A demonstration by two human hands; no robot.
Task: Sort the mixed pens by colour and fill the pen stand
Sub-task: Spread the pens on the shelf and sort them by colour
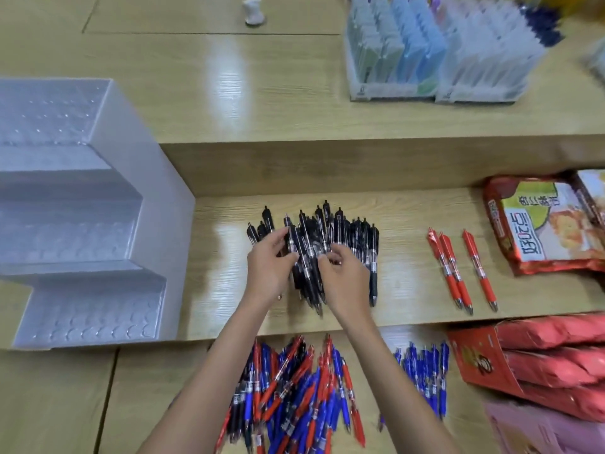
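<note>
1. Left hand, centre of frame: grip curled, thumb and fingers closed round a few of the black pens at the left edge of the heap.
2. Right hand, just right of the left: grip pressed together, fingertips pinching black pens near mid-barrel. How many it has, I cannot tell; it is blurred.
3. Black pens: one dense heap at centre, lying on the surface, roughly parallel, clicker ends toward the top of the frame and tips toward the bottom. Both hands are on the heap.
4. Red pens: three, right of centre on the same level, well apart from the black heap. Two lie touching, with the third just beside them on the right.
5. Mixed pile: bottom centre between the forearms, on a nearer level. Red, blue and a few dark pens are jumbled and overlapping.
6. Blue pens: a separate cluster, lower right of centre, just right of the right forearm.
7. Pen stand: left side of frame, translucent, stepped tiers with rows of round holes, standing on the surface left of the black heap.
8. Snack packet: right edge, mid-height, red and lying flat.
9. Red box: lower right, holding red packets.
10. Display racks: upper right on the raised back level, filled with clear and blue packs.
11. Small white object: top centre, blurred.
</note>
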